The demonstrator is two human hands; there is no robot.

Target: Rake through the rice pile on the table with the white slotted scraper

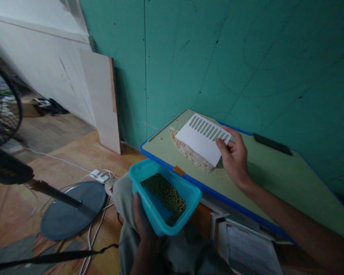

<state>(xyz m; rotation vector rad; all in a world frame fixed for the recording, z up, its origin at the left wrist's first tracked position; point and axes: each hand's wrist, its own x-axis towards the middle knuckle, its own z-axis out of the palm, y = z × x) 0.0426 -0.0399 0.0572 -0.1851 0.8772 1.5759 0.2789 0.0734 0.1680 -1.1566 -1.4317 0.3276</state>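
My right hand [235, 156] pinches the corner of a white slotted card [202, 138] that rests tilted on the green table top [275, 172]. The card's lower edge lies against a strip of pale grains [189, 152] heaped near the table's left end. My left hand [143, 223] grips a blue plastic tray [163, 194] from underneath, just below the table's blue front edge. Small green beans [164, 193] fill part of the tray. The tray hangs over my lap, tilted slightly.
A teal wall [232, 57] rises right behind the table. A dark flat bar [272, 144] lies at the table's back edge. A standing fan [5, 114] with its round base [71, 210], cables and a power strip [100, 175] occupy the floor to the left. A wooden board [103, 99] leans on the wall.
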